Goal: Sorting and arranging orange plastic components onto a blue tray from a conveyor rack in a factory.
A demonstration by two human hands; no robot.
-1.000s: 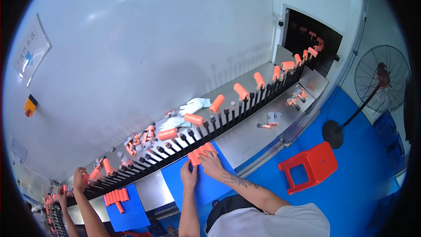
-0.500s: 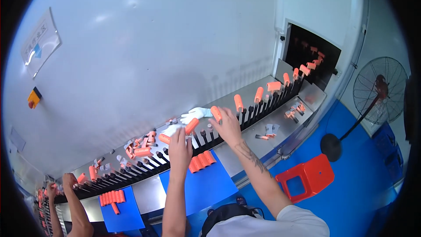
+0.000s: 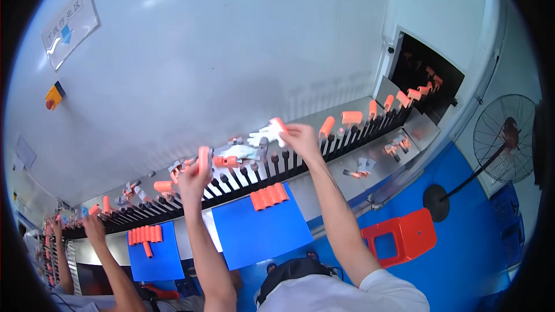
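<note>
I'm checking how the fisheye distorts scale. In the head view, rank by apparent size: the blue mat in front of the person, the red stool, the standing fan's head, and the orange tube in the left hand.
1. blue mat
2. fan head and red stool: look alike, unranked
3. orange tube in the left hand, smallest

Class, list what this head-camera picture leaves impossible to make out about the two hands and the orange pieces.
- Left hand: its grip on the orange cylinder is too small to judge.
- Right hand: fingers hide most of its orange piece.
- Conveyor pegs: blurred and tiny.
- Dark opening: shadowed inside.
</note>
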